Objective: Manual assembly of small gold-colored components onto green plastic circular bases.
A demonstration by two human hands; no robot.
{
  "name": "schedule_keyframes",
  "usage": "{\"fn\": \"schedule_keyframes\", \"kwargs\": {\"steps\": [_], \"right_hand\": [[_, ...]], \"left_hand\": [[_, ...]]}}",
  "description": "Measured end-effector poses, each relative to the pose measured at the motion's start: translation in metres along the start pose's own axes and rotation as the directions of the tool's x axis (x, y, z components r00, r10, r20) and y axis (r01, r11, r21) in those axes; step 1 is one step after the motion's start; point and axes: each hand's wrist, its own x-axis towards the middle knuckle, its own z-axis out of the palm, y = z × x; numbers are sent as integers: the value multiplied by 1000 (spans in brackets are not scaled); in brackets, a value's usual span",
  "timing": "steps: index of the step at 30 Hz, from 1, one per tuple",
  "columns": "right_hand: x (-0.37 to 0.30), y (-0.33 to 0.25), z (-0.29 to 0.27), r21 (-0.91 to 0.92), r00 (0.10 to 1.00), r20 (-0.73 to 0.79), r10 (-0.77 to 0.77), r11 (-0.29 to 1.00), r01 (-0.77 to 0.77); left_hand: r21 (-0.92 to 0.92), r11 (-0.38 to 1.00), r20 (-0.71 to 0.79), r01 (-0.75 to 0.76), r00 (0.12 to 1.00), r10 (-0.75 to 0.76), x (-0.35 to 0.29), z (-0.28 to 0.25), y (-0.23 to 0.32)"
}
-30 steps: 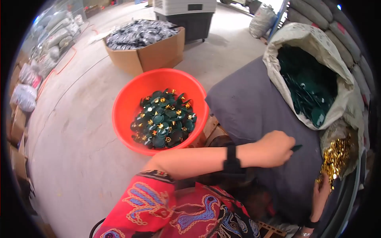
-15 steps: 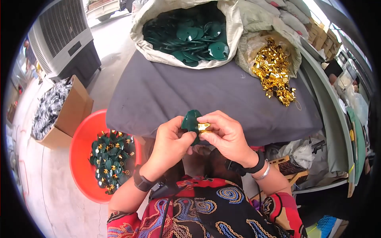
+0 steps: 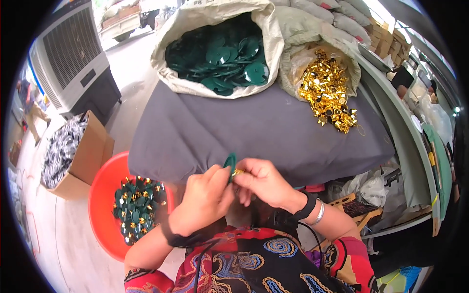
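Over the table's near edge, my left hand (image 3: pixel 205 200) is closed on a green plastic disc (image 3: pixel 230 161), which is tilted so that I see it nearly edge-on. My right hand (image 3: pixel 266 183) pinches a small shiny gold piece (image 3: pixel 237 172) against the disc's right face. Most of the gold piece is hidden by my fingers. At the back of the table an open white woven sack (image 3: pixel 163 73) holds many loose green discs (image 3: pixel 220 53). To its right, a second sack (image 3: pixel 354 80) spills gold pieces (image 3: pixel 326 90) onto the dark cloth.
A red tub (image 3: pixel 100 195) on the floor at left holds green discs with gold pieces on them. Beyond it stand a cardboard box (image 3: pixel 90 151) of silvery parts and a large air cooler (image 3: pixel 75 53). The table (image 3: pixel 220 124) wears a dark grey cloth. A person (image 3: pixel 31 107) is at far left.
The disc has turned from showing its broad face to nearly edge-on. Both hands stay together around the disc and gold piece, a little lower in view. The whole view has shifted slightly.
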Motion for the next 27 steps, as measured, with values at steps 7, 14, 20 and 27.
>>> {"fn": "schedule_keyframes", "kwargs": {"steps": [7,14,20,27], "right_hand": [[-20,-55,-98,-926,833,-169,-527,375,49],[-31,-74,-198,-869,829,-403,-388,-122,-480],[-24,-76,-218,-909,875,-363,-319,-85,-408],[-20,-62,-205,-914,851,-343,-397,-67,-400]], "left_hand": [[-189,636,116,748,661,-742,-8,-137,-49],[491,772,-192,402,915,-354,-5,-164,-125],[25,835,190,549,818,-543,145,-30,-127],[460,647,74,608,700,-711,210,52,-176]]}}
